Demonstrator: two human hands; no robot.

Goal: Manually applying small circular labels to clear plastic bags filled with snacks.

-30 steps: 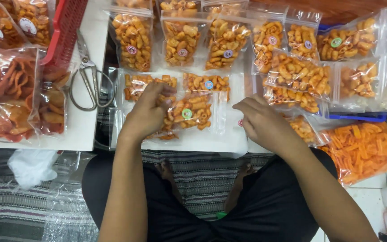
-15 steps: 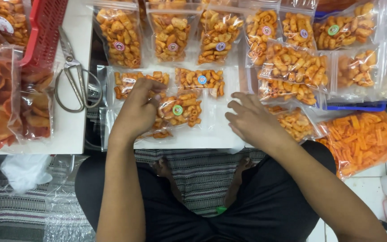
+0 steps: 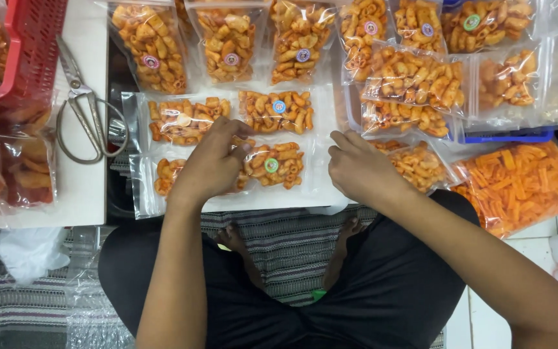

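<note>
Fingers [image 3: 237, 150] of the left hand [image 3: 211, 165] curl down onto a clear snack bag [image 3: 272, 165] of orange curled crackers, the fingertips pressing its left end against the white board [image 3: 266, 201] while the palm covers the bag's near-left part; whether they pinch the plastic or only press on it cannot be told. That bag lies flat in the near row, with a round green sticker on its middle, and a second flat bag [image 3: 185, 119] sits just beyond the knuckles. The right hand [image 3: 363, 169] rests to the right of the pressed bag, fingers loosely bent and holding nothing, its tips on the bare board beside the bag's right edge. Farther off, a row of upright filled bags [image 3: 227, 42] stands across the far side. On the left, metal scissors [image 3: 82, 106] lie on a white table near a red basket [image 3: 33, 39]. To the right, a large bag of orange sticks [image 3: 518, 184] lies on the floor beside the person's dark-clothed knee.
</note>
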